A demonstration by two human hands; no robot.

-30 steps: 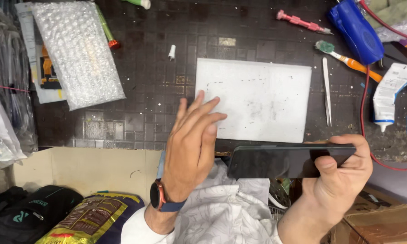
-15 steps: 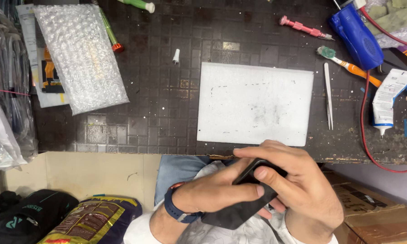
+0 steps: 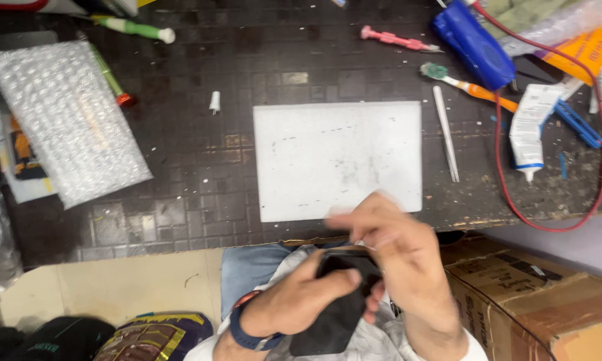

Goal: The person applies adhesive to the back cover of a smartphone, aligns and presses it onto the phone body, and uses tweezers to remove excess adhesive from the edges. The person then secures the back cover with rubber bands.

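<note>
Left hand [image 3: 294,304] fingers wrapped round dark phone [image 3: 334,307], held over lap, below bench [image 3: 180,220] edge. Right hand [image 3: 398,257] fingers curled, blurred, touching phone's upper end. White mat [image 3: 338,160] beyond fingertips bare; phone not yet laid there.

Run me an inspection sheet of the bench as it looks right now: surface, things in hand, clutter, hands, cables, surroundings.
Surface: dark gridded mat, scuffed; white board lies flat at centre.
Job's things: flat black device held over the lap, below the bench edge.
Clutter: bubble wrap left; pink screwdriver, toothbrush, white tweezers, white tube, blue tool right.
Hands: left hand grips the device; right hand over its top, blurred.
Cables: red cable loops along the right edge.
Surroundings: cardboard box lower right; bags on the floor.
</note>
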